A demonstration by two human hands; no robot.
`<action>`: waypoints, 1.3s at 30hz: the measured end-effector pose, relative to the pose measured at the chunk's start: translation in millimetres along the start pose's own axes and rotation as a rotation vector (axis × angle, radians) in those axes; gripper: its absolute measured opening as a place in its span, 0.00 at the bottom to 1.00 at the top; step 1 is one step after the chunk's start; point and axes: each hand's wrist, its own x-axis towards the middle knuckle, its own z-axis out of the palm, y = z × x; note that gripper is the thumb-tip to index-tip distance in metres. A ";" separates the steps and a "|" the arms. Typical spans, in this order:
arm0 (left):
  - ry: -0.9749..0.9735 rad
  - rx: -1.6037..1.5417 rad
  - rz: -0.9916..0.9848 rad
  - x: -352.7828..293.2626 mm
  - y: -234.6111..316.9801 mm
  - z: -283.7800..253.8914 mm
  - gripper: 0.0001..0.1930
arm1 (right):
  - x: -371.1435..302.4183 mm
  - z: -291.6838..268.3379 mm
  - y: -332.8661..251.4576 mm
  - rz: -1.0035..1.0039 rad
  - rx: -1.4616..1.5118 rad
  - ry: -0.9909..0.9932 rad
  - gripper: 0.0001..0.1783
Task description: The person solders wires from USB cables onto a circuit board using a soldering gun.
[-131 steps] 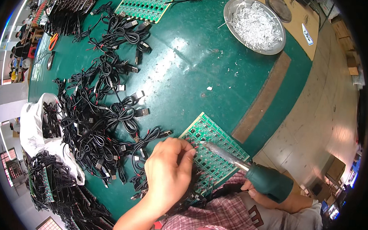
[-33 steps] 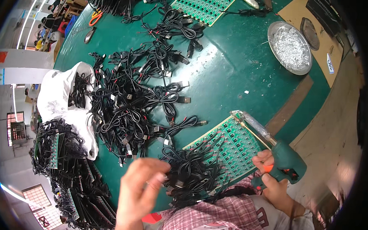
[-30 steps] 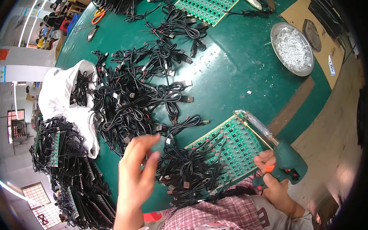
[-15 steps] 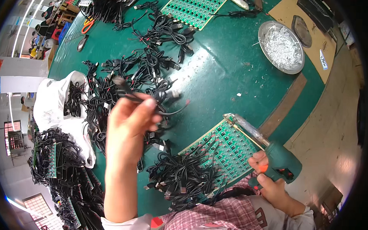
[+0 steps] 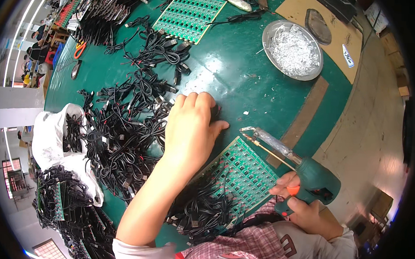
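Note:
My right hand (image 5: 307, 213) grips a green trigger-type soldering gun (image 5: 319, 179). Its thin metal tip points up and left, over the top corner of a green circuit board (image 5: 249, 174). Black cables with red wire ends (image 5: 200, 204) lie heaped across the board's left part. My left hand (image 5: 191, 122) is above the table with its fingers curled round a black cable (image 5: 215, 112). Only a dark bit of that cable shows beside the thumb; the rest is hidden by the hand. To its left spreads a large tangle of black USB cables (image 5: 129, 140).
A metal dish of whitish scraps (image 5: 292, 50) stands at the far right near a brown board (image 5: 338, 47). Another circuit board (image 5: 188, 17) lies at the back. A white bag (image 5: 56, 138) and cabled boards (image 5: 63, 197) hang at the left edge. Orange-handled scissors (image 5: 80, 49) lie far left.
My left hand has moved right, toward the circuit board, and turned back-up with the cable in it. The whole view has shifted slightly. My right hand still holds the soldering gun.

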 end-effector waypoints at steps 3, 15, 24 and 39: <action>-0.092 -0.212 -0.121 0.0 -11.9 -16.7 0.10 | -1.4 -0.5 -2.7 -0.009 -0.009 -0.003 0.19; -0.727 -0.873 -0.488 -72.4 49.8 -80.1 0.05 | 7.9 -15.3 -5.0 0.000 -0.152 -0.143 0.20; -0.087 -0.224 -0.334 -102.4 64.3 7.8 0.04 | -4.3 -14.3 -25.8 0.356 -0.375 -0.147 0.13; -0.066 -0.226 -0.382 -102.0 66.4 12.2 0.05 | -25.7 -29.3 -21.9 0.026 -1.201 -0.342 0.08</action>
